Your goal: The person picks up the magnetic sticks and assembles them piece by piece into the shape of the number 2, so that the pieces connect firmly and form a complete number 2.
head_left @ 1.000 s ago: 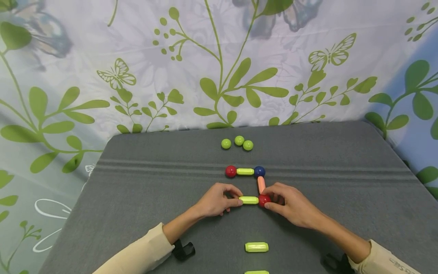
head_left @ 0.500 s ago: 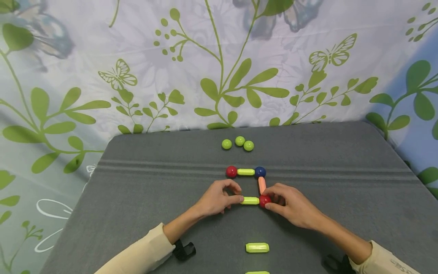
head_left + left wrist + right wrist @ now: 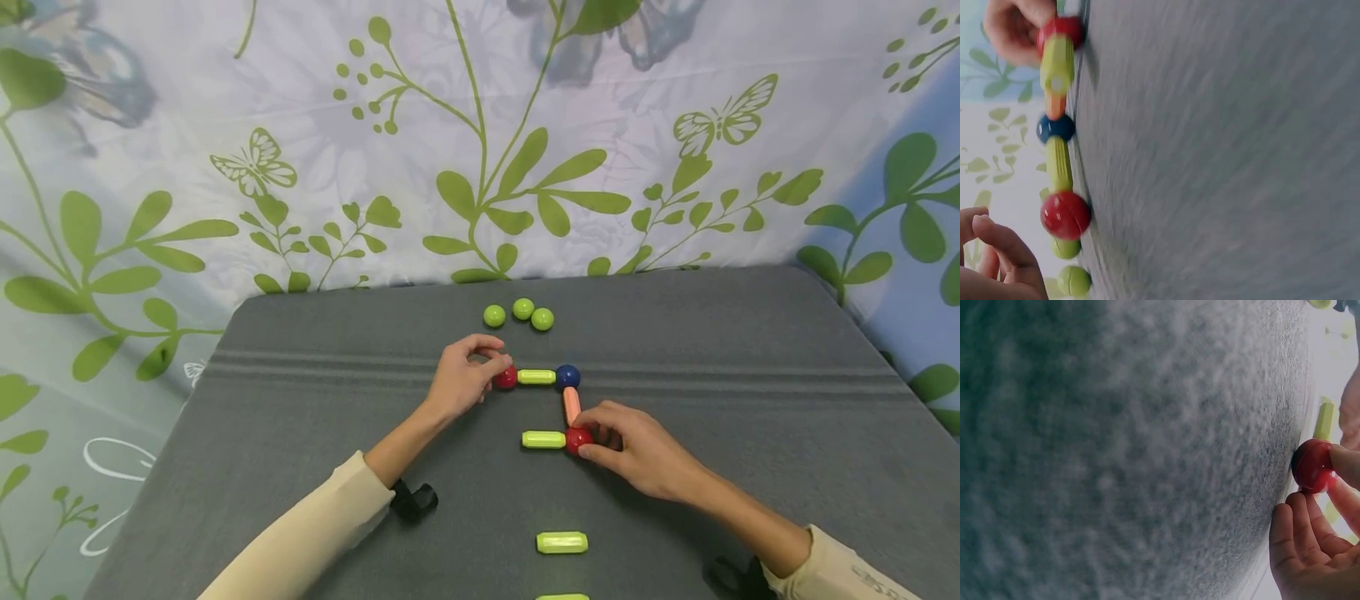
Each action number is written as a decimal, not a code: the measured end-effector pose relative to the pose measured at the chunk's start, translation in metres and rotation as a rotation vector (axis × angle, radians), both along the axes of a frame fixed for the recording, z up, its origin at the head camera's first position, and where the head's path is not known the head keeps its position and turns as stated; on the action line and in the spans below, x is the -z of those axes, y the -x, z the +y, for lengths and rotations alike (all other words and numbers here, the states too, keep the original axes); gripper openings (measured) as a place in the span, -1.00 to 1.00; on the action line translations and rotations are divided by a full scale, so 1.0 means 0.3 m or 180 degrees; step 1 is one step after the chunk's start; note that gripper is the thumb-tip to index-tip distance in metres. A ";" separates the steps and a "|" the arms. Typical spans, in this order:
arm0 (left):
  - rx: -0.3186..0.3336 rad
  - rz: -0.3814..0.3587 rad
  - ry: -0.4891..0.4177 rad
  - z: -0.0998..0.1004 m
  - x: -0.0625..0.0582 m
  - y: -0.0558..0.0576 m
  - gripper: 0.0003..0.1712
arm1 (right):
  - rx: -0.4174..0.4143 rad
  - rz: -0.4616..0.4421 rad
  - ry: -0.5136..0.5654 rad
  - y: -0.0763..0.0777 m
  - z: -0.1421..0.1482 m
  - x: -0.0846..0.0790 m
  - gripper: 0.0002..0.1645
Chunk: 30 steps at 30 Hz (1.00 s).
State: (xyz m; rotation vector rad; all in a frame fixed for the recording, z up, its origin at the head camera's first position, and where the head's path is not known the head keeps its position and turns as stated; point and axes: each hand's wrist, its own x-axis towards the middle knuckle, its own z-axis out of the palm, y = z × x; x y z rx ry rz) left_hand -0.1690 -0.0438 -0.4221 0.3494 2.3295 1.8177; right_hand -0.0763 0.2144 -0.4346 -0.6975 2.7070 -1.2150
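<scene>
With thumb and fingertips my right hand (image 3: 633, 446) pinches a red ball (image 3: 577, 442) on the grey table. A yellow-green rod (image 3: 543, 440) runs left from that ball, its far end free. From the same ball a salmon rod (image 3: 572, 403) leads back to a blue ball (image 3: 567, 377). Another yellow-green rod (image 3: 536, 377) joins the blue ball to a second red ball (image 3: 508, 378). My left hand (image 3: 457, 379) overlaps this second ball in the head view. In the left wrist view, its loosely bent fingers (image 3: 1007, 240) are apart from the ball (image 3: 1065, 215), holding nothing.
Several light-green balls (image 3: 522, 309) lie farther back on the grey table (image 3: 337, 333). Nearer the front is a loose yellow-green rod (image 3: 562, 542), and another rod (image 3: 562, 597) is cut off by the lower frame edge. A leaf-patterned cloth (image 3: 360, 167) hangs behind.
My left hand has let go of the lower yellow-green rod and moved back to the far-left red ball. The right hand has kept its pinch on the near red ball.
</scene>
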 end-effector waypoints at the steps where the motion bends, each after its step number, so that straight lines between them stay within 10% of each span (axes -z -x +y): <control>1: -0.0075 0.0041 -0.0008 0.005 -0.001 0.018 -0.70 | -0.0001 -0.0007 -0.0005 0.000 0.000 0.000 -0.76; 16: -0.0612 0.0514 0.0879 0.034 0.061 0.227 -0.60 | -0.0019 0.0043 0.0022 0.002 0.004 0.001 -0.78; 30: -0.0440 0.0140 0.1003 0.013 0.088 0.273 -0.58 | -0.0024 0.0074 0.0034 0.000 0.000 0.002 -0.78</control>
